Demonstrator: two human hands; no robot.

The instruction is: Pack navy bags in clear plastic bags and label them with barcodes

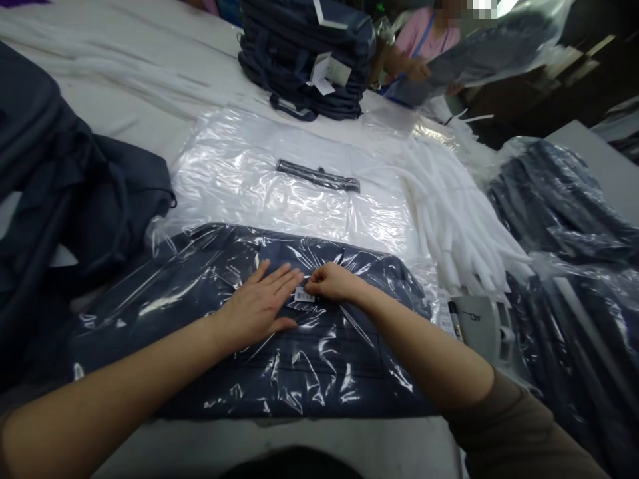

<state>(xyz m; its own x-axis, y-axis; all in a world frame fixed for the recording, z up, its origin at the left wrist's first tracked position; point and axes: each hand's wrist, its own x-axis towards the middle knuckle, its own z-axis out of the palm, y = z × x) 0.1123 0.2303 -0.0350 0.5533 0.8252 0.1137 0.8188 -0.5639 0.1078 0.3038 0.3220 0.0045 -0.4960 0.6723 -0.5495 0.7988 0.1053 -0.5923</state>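
Observation:
A dark navy bag [319, 372] in clear plastic wrap lies flat on the table before me. On its upper middle sits a small white barcode sticker [303, 295]. My left hand [262, 299] lies flat on the wrap just left of the sticker, fingers stretched out. At the sticker's right edge, the fingertips of my right hand [332, 282] are pinched together on it. I cannot tell whether the sticker is fully down on the plastic. Beyond the bag spreads a clear plastic bag [239, 179] with a dark printed strip [319, 175].
Stacked navy bags [304, 53] with paper tags stand at the back; more navy bags [120, 179] are at left. White foam strips [454, 219], a grey dispenser [482, 329] and a marker [455, 320] lie at right, beside wrapped bags [569, 206]. A person [419, 40] handles a wrapped bag behind.

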